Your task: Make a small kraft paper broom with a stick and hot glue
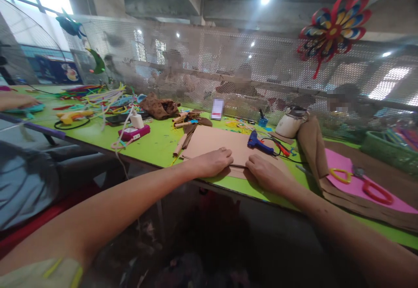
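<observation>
Sheet (217, 142), tan and paper-like, flat on tabletop (156, 144), near edge under left hand (215, 162) and right hand (264, 173); grip closure impossible to tell; risk of sharp tugging dislodging blue glue gun (259, 143).

No readable text, brand, number or sign. Pale upright rectangle (217, 108) by the mesh panel (196, 68): small red strip plus faint marks, too blurred to read. Dark blue panel (54, 68), far left: light pictorial patch, any lettering too small. Magenta power strip (143, 131) on the worktop (156, 146): any print illegible. Blue glue gun (261, 144): any marking too small to tell.
</observation>
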`<action>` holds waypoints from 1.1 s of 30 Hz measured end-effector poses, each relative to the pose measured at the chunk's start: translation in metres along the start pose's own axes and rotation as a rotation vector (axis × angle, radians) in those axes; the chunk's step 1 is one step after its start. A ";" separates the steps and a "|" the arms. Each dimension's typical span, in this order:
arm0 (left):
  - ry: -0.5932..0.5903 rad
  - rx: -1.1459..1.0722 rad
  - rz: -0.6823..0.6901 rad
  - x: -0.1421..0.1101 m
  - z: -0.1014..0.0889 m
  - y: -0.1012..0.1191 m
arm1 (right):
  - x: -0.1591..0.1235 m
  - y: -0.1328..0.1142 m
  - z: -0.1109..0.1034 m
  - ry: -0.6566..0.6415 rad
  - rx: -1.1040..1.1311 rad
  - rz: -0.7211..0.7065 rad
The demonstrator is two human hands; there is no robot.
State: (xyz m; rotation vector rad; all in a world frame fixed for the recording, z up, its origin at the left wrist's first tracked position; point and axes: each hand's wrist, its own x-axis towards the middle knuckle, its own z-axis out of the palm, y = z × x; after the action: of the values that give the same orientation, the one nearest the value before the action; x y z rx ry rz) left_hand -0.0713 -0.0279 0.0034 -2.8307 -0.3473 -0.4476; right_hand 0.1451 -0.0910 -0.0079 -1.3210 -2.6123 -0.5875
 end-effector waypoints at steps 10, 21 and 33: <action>-0.113 -0.308 -0.204 0.013 -0.013 -0.018 | -0.003 -0.004 -0.006 0.005 -0.070 0.051; -0.325 -1.183 -0.470 0.042 -0.022 -0.055 | 0.029 0.023 -0.004 0.152 -0.114 0.070; -0.045 -1.257 -0.541 0.042 0.011 -0.050 | 0.056 0.053 0.004 0.093 1.172 0.459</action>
State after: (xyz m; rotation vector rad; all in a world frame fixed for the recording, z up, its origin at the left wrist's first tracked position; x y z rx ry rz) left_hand -0.0429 0.0308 0.0179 -3.9058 -1.2144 -0.9752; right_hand 0.1540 -0.0197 0.0198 -1.2543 -1.8182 0.8081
